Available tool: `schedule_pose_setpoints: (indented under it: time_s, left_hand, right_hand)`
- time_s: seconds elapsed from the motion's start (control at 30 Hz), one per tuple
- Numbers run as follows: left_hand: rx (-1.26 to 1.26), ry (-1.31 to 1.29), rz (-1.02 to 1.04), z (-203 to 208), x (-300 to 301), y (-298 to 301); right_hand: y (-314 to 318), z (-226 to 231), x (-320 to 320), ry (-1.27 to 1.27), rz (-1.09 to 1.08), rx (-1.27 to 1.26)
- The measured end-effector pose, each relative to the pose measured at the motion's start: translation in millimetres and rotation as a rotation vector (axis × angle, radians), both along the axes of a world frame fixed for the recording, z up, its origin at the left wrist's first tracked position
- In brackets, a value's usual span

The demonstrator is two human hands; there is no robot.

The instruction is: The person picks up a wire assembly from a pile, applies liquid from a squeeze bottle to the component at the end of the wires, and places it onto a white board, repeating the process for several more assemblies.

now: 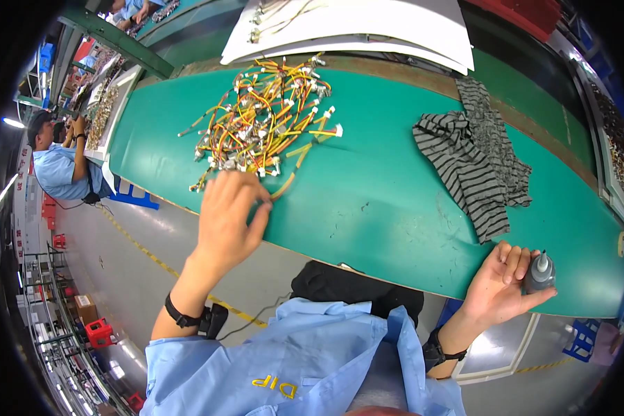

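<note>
While the head camera is looking down on a green table (395,208), the left hand (230,211) is reaching to the near edge of a heap of wires (267,118) lying in the middle-left of the tabletop. Its fingertips are pressing together on 1 yellow wire (289,179) that is trailing out of the heap toward the near side; the rest of the bundle, with its small white plugs, is lying just beyond the fingers. At the right near corner of the table, the right hand (503,281) is lying palm up, its fingers curling around a small grey bottle (539,272) with a pointed tip that is standing upright against them; thumb and fingers are wrapping its lower body. Between the 2 hands, further back, a striped cloth (475,159) is lying crumpled on the green surface, well apart from the wires. White boards (395,28) are resting along the far edge. At the far left, another person (59,163) in a blue shirt is sitting at a neighbouring bench
</note>
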State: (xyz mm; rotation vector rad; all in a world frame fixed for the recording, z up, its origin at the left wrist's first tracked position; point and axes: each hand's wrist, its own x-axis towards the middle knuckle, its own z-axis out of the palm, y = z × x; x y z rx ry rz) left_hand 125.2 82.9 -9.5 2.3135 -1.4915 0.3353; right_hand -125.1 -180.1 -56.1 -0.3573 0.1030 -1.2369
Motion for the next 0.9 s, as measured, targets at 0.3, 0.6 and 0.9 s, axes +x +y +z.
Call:
schedule_pose_setpoints:
  time_s: [0.3, 0.6, 0.9]
  left_hand:
    - [-0.203, 0.931, -0.321, -17.1, -72.0, -33.6]
    - [-0.498, 1.443, -0.335, -27.8, -125.5, -106.8]
    - [-0.461, 1.557, -0.312, -35.5, -132.4, -137.1]
  right_hand:
    - [3.9, 10.9, -6.2, 0.107, -0.142, 0.118]
    - [1.1, 11.2, 6.3, 0.077, -0.116, 0.395]
    - [-1.7, -0.2, -10.7, 0.121, -0.089, 0.258]
